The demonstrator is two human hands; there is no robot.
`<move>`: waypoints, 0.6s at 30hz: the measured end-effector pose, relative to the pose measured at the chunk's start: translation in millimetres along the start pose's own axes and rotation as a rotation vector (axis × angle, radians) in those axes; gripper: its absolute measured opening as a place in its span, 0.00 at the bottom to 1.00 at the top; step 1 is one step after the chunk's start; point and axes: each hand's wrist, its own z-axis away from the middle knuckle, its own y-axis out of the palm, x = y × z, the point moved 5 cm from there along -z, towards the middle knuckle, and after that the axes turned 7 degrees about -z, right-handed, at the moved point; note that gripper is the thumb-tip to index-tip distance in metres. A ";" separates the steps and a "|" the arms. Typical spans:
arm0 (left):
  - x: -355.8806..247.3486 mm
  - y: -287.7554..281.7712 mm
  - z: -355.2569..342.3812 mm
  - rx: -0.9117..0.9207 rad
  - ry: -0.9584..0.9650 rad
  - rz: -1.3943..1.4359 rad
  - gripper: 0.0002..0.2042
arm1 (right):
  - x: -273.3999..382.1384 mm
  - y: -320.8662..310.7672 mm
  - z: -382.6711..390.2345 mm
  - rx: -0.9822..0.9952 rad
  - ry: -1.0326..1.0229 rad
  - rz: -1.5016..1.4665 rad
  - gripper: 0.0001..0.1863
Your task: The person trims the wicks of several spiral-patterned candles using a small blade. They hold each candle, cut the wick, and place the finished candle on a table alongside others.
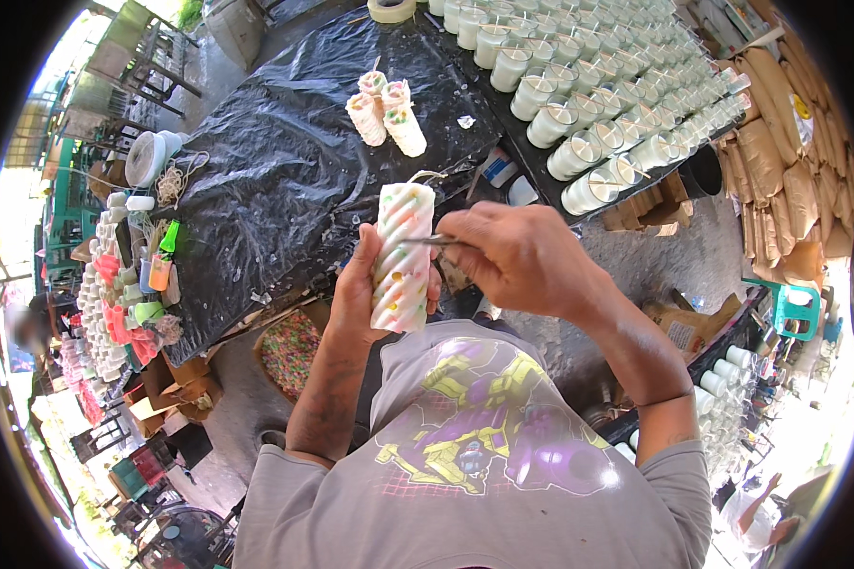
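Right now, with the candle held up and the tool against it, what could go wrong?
The thin tool in the right hand might slip toward the left hand, whose fingers wrap the spiral candle. Too much pressure could gouge its twisted ridges. Only the left hand grips the candle, so a loose hold might let it drop.
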 end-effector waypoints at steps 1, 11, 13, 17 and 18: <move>0.4 -0.3 -0.6 0.019 0.011 -0.022 0.36 | 0.8 4.7 0.3 0.062 0.000 -0.004 0.08; -0.6 -1.7 4.5 -0.003 0.057 -0.124 0.34 | -18.6 -19.3 3.9 -0.119 0.113 -0.064 0.09; 1.7 -5.7 0.8 0.034 0.031 -0.002 0.35 | -6.4 -8.3 8.9 -0.104 0.049 -0.103 0.09; 3.1 -6.9 -2.3 0.101 -0.004 0.065 0.35 | 4.3 10.6 13.4 0.085 0.014 -0.062 0.07; 3.8 -13.6 -1.9 0.126 -0.015 0.034 0.35 | 2.1 7.7 9.3 0.072 0.029 -0.048 0.08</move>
